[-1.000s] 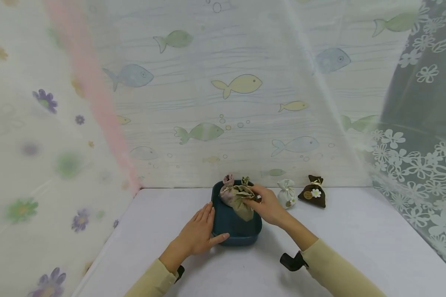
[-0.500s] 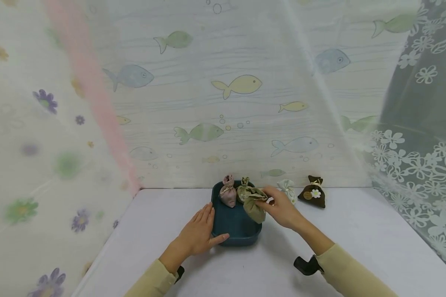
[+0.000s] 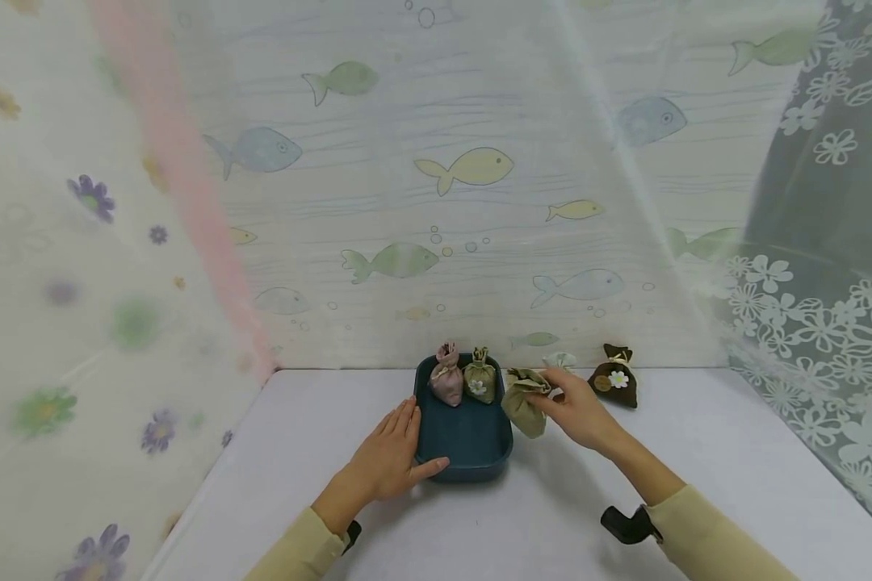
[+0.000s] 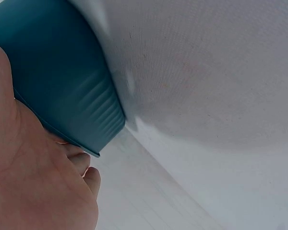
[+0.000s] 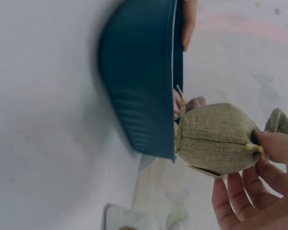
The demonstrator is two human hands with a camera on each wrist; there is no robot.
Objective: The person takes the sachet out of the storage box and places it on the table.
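Observation:
My right hand [image 3: 577, 410] pinches a khaki drawstring pouch [image 3: 526, 410] by its tied neck. The pouch hangs at the right rim of a dark teal plastic bin [image 3: 465, 466]; in the right wrist view its base [image 5: 206, 139] appears close to that rim, and I cannot tell whether they touch. Inside the bin, at the far end, a pink pouch [image 3: 447, 382] and an olive pouch [image 3: 480, 382] with a white flower stand side by side. My left hand [image 3: 387, 453] rests along the bin's left side with straight fingers, its thumb over the near rim.
On the white table [image 3: 320, 403], right of the bin, a brown pouch [image 3: 618, 383] with a white flower sits near the back edge. A white pouch [image 3: 560, 360] stands left of it, mostly behind my right hand. A fish-print curtain [image 3: 465, 242] hangs behind.
The khaki pouch in my right hand has moved right, from over the bin to its right rim, uncovering the olive pouch. My left hand has stayed in place.

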